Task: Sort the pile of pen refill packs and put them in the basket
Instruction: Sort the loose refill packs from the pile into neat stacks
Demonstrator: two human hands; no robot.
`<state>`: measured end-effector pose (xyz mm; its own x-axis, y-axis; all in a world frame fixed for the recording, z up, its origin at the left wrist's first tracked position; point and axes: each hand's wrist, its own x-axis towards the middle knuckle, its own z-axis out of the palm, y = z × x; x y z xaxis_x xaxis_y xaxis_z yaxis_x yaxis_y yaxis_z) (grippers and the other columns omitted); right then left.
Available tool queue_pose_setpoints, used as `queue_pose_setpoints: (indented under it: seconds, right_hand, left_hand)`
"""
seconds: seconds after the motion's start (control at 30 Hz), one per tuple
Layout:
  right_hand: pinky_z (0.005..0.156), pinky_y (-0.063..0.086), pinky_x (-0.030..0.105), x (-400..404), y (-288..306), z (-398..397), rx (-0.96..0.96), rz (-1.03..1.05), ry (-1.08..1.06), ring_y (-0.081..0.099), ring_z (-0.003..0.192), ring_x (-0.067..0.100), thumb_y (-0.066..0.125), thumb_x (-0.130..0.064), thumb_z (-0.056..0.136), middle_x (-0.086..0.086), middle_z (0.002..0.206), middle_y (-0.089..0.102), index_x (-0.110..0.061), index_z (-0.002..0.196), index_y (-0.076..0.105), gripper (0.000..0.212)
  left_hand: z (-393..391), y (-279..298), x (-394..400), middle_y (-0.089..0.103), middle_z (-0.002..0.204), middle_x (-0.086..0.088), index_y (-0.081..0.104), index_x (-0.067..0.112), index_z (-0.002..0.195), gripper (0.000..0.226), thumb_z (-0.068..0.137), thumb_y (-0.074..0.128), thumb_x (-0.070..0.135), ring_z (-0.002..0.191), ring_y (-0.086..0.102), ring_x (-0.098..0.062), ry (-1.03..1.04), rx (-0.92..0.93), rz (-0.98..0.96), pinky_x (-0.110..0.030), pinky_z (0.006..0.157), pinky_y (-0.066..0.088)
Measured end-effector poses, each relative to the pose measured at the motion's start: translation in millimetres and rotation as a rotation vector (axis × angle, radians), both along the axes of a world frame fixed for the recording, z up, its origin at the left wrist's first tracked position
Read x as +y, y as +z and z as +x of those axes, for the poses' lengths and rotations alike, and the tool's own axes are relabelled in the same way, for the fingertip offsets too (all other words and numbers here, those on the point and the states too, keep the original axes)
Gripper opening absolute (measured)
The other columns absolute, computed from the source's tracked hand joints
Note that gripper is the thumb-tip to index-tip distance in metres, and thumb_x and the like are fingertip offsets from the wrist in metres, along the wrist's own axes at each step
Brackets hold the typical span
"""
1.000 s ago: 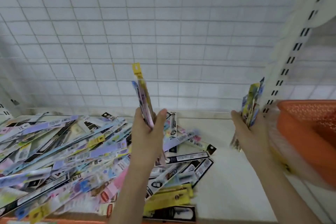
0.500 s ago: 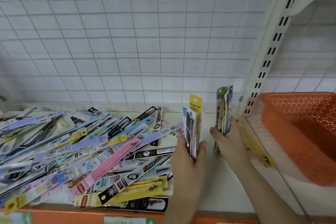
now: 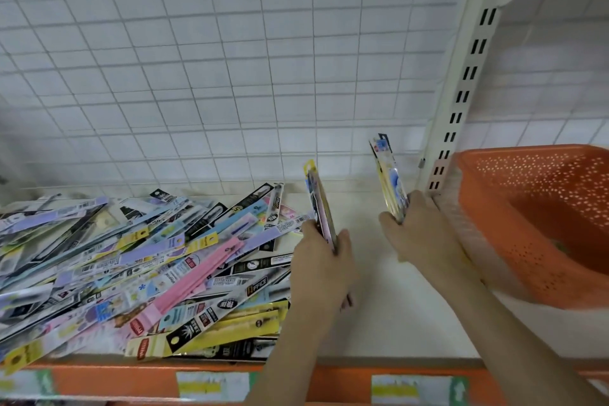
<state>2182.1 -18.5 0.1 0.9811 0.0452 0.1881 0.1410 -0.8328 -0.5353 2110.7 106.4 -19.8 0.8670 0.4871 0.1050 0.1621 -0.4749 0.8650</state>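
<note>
Two upright bundles of refill packs are gripped, one in the left hand [image 3: 321, 260], one in the right hand [image 3: 417, 234]. Merging them squarely before reaching the orange basket [image 3: 527, 231] would prevent slipping; the pile [image 3: 131, 267] remains.

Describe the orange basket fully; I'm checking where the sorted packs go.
The orange perforated plastic basket sits upright on the white shelf, right of the slotted cream upright post. Its walls carry small holes; its rim is solid. Its inside looks mostly bare. The right hand is near it, not touching.
</note>
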Motion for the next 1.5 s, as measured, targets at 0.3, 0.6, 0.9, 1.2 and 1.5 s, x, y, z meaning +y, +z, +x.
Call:
queue_pose_setpoints:
  seconds: [0.3,0.6,0.9,1.2,1.5]
  right_hand:
    - [0.053,0.046,0.025,-47.6,6.5,10.3,0.344,0.073,-0.061,0.059,0.070,0.022,0.062,-0.030,0.079,0.007,0.087,0.061,-0.012,0.117,0.049,0.045]
    - [0.048,0.042,0.022,-65.6,5.8,5.1,0.439,0.174,-0.049,0.055,0.052,0.022,0.053,-0.015,0.083,0.011,0.061,0.060,-0.002,0.102,0.059,0.024]
    - [0.038,0.030,0.015,-54.5,8.4,10.1,0.414,0.152,-0.037,0.045,0.047,0.015,0.053,-0.013,0.086,0.005,0.062,0.049,-0.013,0.082,0.046,0.008]
    - [0.083,0.048,0.035,-29.2,7.2,19.6,0.251,-0.169,-0.027,0.058,0.106,0.032,0.064,-0.045,0.082,0.013,0.119,0.057,-0.005,0.130,0.035,0.069]
    - [0.080,0.043,0.032,-4.7,7.4,7.3,0.068,-0.361,-0.028,0.051,0.109,0.033,0.049,-0.022,0.088,0.018,0.117,0.051,-0.005,0.107,0.053,0.026]
  left_hand:
    - [56.8,19.0,-38.3,0.058,0.079,-0.010,0.050,0.007,0.076,0.014,0.079,0.051,0.020,0.071,0.059,-0.029,-0.272,0.353,0.035,-0.029,0.061,0.052]
    - [85.8,30.2,-62.9,0.062,0.112,-0.021,0.030,-0.006,0.130,0.076,0.082,0.057,0.047,0.095,0.065,-0.036,-0.388,0.477,0.138,-0.039,0.082,0.055]
    - [45.7,41.0,-17.9,0.052,0.131,-0.006,0.044,0.013,0.133,0.054,0.091,0.047,0.046,0.119,0.050,-0.025,-0.373,0.337,0.350,-0.033,0.099,0.042]
    - [1.1,15.8,42.7,0.061,0.115,-0.003,0.056,0.015,0.120,0.034,0.092,0.049,0.034,0.111,0.053,-0.022,-0.200,0.132,0.543,-0.030,0.089,0.042]
    - [-23.8,11.2,75.8,0.064,0.113,-0.004,0.058,0.013,0.121,0.034,0.092,0.051,0.029,0.101,0.059,-0.018,-0.059,0.036,0.484,-0.024,0.080,0.042]
